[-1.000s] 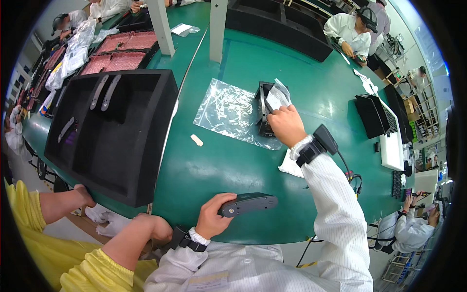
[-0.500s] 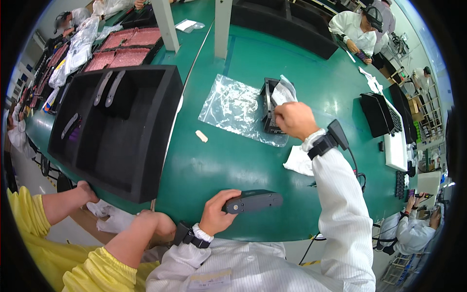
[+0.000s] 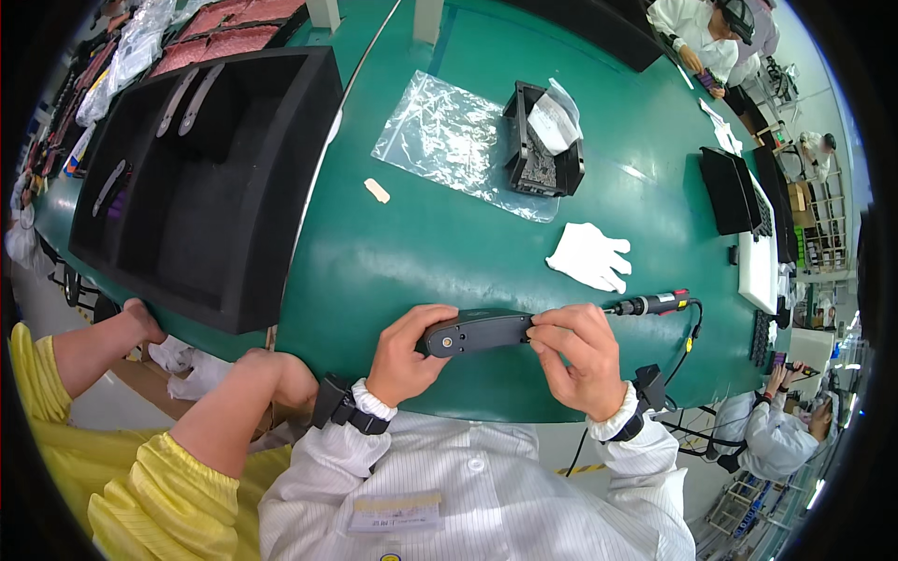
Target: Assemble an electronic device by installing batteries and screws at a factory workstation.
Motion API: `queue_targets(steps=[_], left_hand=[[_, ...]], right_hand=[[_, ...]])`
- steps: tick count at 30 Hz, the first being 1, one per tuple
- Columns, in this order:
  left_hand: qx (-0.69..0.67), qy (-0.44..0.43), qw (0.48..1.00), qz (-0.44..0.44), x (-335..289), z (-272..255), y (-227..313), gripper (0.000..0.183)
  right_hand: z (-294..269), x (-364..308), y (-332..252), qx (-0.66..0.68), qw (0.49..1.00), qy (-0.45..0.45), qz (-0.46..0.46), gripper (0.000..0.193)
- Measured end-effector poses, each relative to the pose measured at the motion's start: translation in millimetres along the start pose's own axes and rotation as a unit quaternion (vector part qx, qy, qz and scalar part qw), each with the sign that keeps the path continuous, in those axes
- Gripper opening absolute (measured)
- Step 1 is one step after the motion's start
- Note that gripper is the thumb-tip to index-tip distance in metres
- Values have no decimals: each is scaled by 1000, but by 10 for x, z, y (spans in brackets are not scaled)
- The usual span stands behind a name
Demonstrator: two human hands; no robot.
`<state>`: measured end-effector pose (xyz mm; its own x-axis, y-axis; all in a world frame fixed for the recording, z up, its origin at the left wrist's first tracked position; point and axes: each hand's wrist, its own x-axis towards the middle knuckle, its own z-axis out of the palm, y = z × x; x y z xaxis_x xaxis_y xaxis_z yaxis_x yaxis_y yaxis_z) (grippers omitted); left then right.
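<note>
My left hand (image 3: 404, 353) grips the left end of a dark grey oblong housing (image 3: 491, 335), which has rounded ends and small holes along its side. Close to its right end, my right hand (image 3: 582, 360) is pinched at the fingertips. Whatever sits between those fingers is too small or hidden to make out. Beyond the hands stands a small black bin (image 3: 568, 171) with a mass of tiny dark pieces (image 3: 538, 171) and a white plastic packet (image 3: 556, 122) in it. An electric screwdriver (image 3: 652, 304) lies just past my right hand, its cord trailing toward me.
A large black divided tray (image 3: 234, 280) holding a few curved grey parts fills the left side. A clear plastic bag (image 3: 440, 131) lies partly beneath the bin. Nearby are a white glove (image 3: 591, 256) and a beige strip (image 3: 377, 191). Another person's bare arms (image 3: 229, 411) are close on my left.
My right hand has come back from the bin to the right end of the housing, uncovering the glove and screwdriver. My left hand still holds the housing. The whole view has shifted.
</note>
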<state>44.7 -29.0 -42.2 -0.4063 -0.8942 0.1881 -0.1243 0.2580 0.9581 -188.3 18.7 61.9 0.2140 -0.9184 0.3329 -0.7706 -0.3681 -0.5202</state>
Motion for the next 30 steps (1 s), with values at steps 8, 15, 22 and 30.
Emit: queue_targets(steps=[8, 15, 22, 30], left_hand=[[-4, 2, 1000, -6, -14, 12, 0, 50], [-6, 4, 1000, -1, -17, 20, 6, 50], [-8, 2, 1000, -5, -9, -6, 44, 41], [-8, 5, 1000, -3, 12, 19, 47, 41]], right_hand=[[17, -4, -104, -126, 990, 12, -58, 26], [5, 6, -161, -177, 980, -7, -90, 27], [-35, 30, -289, -216, 972, -43, -81, 27], [-133, 40, -300, -205, 977, -47, -46, 27]])
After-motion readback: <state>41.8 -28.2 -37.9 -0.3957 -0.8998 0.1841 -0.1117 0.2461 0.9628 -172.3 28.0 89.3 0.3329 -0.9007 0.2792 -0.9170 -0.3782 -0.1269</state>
